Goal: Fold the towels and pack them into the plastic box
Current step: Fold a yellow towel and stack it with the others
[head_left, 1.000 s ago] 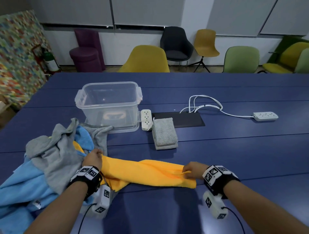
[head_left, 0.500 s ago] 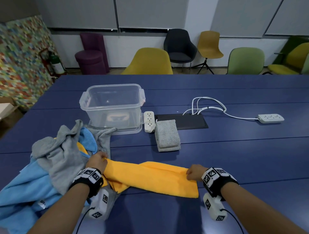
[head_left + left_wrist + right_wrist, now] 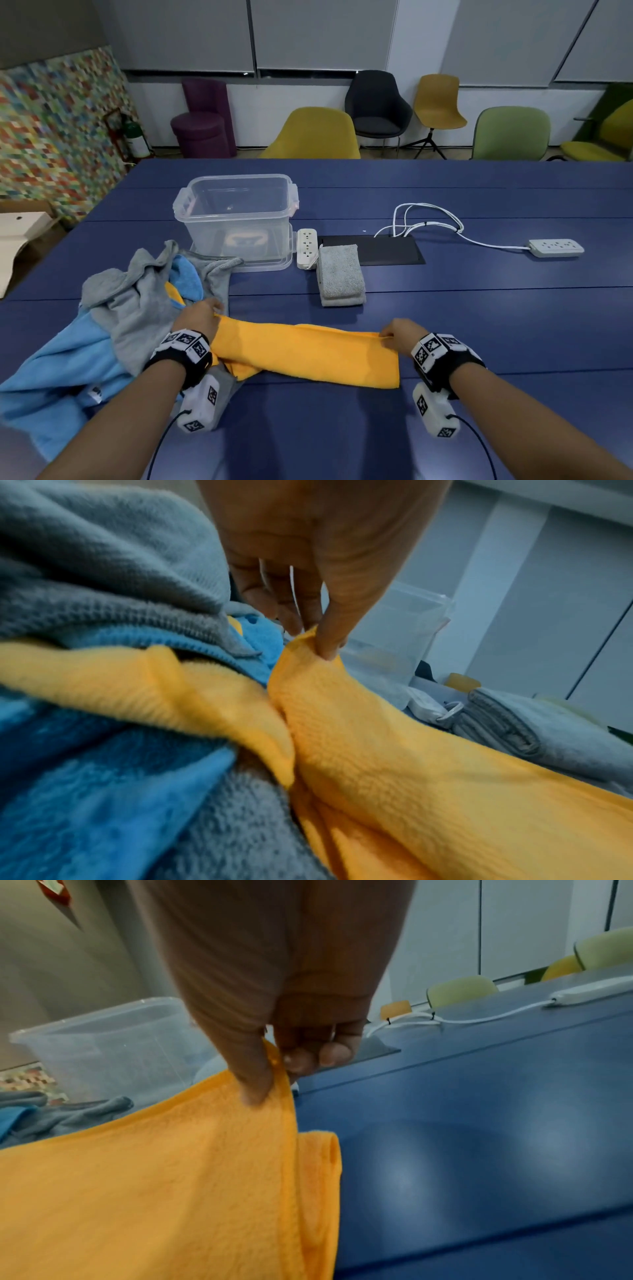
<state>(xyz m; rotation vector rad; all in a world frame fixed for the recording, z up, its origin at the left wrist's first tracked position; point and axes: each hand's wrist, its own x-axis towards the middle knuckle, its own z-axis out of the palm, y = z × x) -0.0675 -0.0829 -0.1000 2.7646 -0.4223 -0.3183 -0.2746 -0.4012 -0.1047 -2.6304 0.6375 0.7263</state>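
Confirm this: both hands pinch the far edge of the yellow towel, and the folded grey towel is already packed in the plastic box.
Not quite. The left hand and right hand do pinch the far edge of the yellow towel, but the folded grey towel is not in the plastic box; it lies on the table to the box's right. The head view shows this.

left hand (image 3: 202, 317) pinch grip | right hand (image 3: 400, 337) pinch grip | forearms extended
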